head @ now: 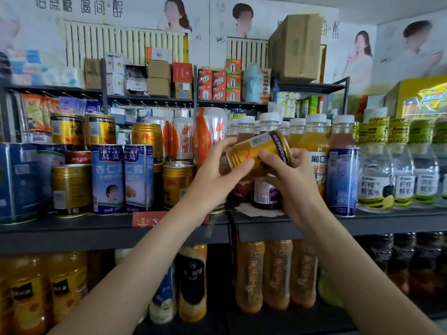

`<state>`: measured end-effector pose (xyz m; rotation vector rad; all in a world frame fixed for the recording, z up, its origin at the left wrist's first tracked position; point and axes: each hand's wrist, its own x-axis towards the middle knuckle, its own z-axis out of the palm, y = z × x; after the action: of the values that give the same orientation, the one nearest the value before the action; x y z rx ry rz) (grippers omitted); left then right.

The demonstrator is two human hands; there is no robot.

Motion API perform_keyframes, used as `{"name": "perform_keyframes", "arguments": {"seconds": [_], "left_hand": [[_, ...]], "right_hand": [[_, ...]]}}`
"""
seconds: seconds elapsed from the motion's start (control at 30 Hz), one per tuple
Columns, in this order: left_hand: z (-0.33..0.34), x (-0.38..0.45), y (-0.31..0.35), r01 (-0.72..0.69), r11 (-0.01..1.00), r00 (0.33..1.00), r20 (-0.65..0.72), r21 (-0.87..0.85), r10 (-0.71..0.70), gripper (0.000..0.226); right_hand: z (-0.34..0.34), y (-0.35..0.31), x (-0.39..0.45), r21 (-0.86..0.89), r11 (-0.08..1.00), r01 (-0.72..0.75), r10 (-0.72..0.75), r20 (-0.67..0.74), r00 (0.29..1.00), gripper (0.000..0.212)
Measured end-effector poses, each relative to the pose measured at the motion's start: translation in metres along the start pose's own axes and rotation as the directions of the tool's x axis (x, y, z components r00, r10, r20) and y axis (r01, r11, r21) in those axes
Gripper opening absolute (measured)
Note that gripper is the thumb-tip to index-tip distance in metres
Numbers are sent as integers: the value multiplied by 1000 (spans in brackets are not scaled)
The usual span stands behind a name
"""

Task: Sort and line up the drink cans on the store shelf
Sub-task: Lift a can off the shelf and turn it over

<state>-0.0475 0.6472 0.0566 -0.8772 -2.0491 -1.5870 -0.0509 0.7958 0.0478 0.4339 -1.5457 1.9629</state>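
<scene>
**Gold can held in both hands before the shelf**

Left hand (215,175) and right hand (287,172) each curl their fingers around one gold can (258,151), tilted on its side in the air just in front of the shelf (72,228); its dark rim band reads "Functional Drink". On the shelf, left of the hands, stand two blue-and-white cans (123,178) side by side, and behind them three orange-and-white cans (183,137). White-capped bottles (314,146) stand to the right.
</scene>
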Motion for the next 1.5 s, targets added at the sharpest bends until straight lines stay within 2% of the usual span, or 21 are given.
{"name": "perform_keyframes", "arguments": {"seconds": [0.07,0.17,0.23,0.27,0.3,0.33,0.37,0.43,0.5,0.6,0.67,0.77,0.87,1.0,1.07,1.17,1.3,1.4,1.5], "left_hand": [[-1,7,10,144,954,989,14,-262,-146,45],[-4,14,16,272,914,962,68,-301,-264,41],[-6,15,22,356,830,935,153,-430,-321,38],[-8,16,25,368,774,930,182,-516,-321,38],[-11,18,28,345,758,938,172,-553,-302,39],[-14,22,31,304,804,952,133,-512,-276,42],[-16,26,34,248,883,969,92,-397,-231,45],[-17,33,41,110,993,993,44,-51,-107,45],[-15,39,48,-46,962,995,92,269,22,42],[-6,45,50,-205,761,970,234,615,72,46],[0,48,43,-205,676,967,252,708,30,51],[8,48,29,-220,594,954,298,774,-35,51],[11,46,19,-207,599,945,316,773,-81,47],[12,40,7,-188,575,964,260,796,-45,40],[12,38,3,-204,543,967,254,815,-19,36],[10,37,-1,-250,490,952,305,835,-36,32],[1,42,3,-284,357,940,332,890,-81,29],[1,45,8,-310,362,917,378,879,-132,29],[2,47,6,-288,380,940,335,879,-62,29]], "right_hand": [[0,-5,-2,47,998,30,-32,40,999,47],[-1,-7,-6,55,990,131,-133,30,991,50],[-1,-11,-5,44,984,170,-172,54,984,44],[-1,-15,-4,-10,984,176,-175,87,981,42],[-3,-20,-1,-123,975,185,-170,124,978,41],[-6,-26,1,-283,938,202,-162,160,974,41],[-10,-30,4,-434,871,229,-165,181,970,41],[-22,-39,7,-602,751,271,-215,164,963,36],[-36,-45,7,-696,673,249,-285,67,956,29],[-55,-42,8,-852,508,129,-310,-41,950,22],[-63,-33,8,-900,433,58,-229,-48,972,31],[-66,-23,4,-897,442,-13,-132,-80,988,39],[-65,-13,0,-905,424,-23,-74,-60,995,49],[-62,8,-7,-965,261,-31,-72,-51,996,87],[-64,19,-8,-974,225,-33,-113,-59,992,96],[-68,27,-5,-964,265,-32,-154,-75,985,96],[-69,27,-8,-914,406,15,-192,-69,979,91],[-68,22,-15,-865,493,97,-253,-36,967,81],[-69,3,-10,-809,557,186,-345,-22,938,69]]}}
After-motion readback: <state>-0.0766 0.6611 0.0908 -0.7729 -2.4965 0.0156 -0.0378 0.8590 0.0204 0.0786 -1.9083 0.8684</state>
